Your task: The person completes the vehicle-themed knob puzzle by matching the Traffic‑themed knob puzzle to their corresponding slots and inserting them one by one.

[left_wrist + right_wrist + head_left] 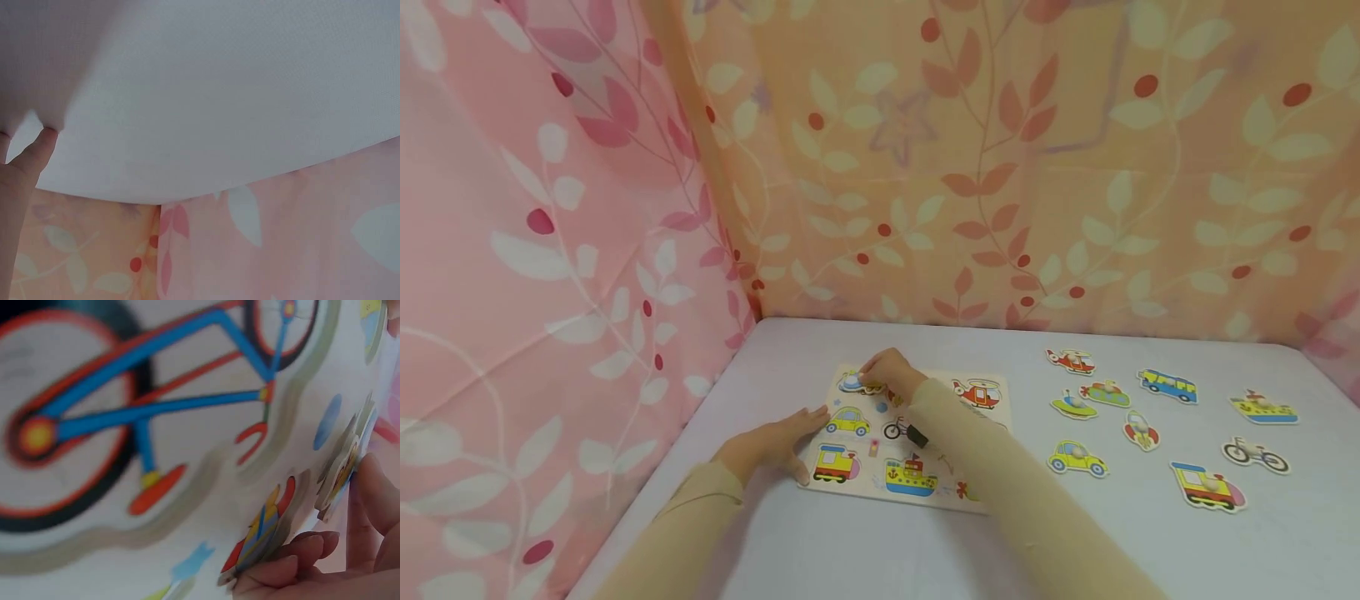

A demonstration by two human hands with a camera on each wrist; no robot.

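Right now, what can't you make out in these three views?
Head view: the picture on the held piece, mostly covered by the right hand.
Right wrist view: that same picture, as the piece is turned nearly edge-on.
Head view: part of the board, hidden behind the right sleeve.
Right wrist view: parts of the bicycle, cut off by the left and top edges.
Left wrist view: most of the left hand, cut off by the left edge.

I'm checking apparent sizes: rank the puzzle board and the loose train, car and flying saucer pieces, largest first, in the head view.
1. Puzzle board
2. Loose train piece
3. Loose car piece
4. Loose flying saucer piece
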